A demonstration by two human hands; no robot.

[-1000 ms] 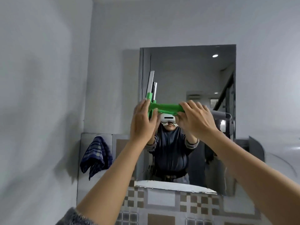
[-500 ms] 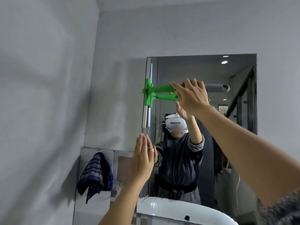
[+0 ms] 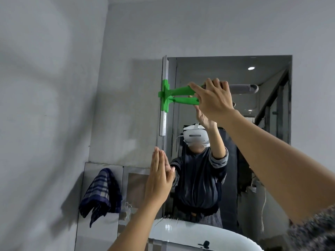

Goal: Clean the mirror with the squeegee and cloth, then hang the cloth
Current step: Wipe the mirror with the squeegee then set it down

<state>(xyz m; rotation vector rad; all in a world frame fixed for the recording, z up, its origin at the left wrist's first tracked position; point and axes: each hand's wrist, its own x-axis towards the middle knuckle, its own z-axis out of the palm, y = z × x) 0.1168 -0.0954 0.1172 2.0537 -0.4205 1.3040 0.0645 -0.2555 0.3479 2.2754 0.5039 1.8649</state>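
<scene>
The right hand [image 3: 213, 102] is raised high and closed around the handle of the green squeegee [image 3: 178, 93], fingers wrapped over the grey end of the grip while the green stem runs leftward out of the fist. The squeegee's blade stands upright and lies against the left edge of the mirror [image 3: 262, 124], its top close to the mirror's upper left corner; the glass doubles the stem and the hand just below it. The left hand [image 3: 160, 176] is lower, flat and empty, fingers straight and pressed together, palm turned toward the glass near the mirror's lower left edge; whether it touches the glass cannot be told. The two hands are well apart, one above the other. The mirror hangs on a grey wall and reflects a person in a dark top wearing a white headset. Below it, the white rim of a basin [image 3: 195, 234] curves across the bottom. Left of the basin, a blue and white checked cloth [image 3: 101, 192] hangs draped against a pale panel on the wall, well apart from both hands.
</scene>
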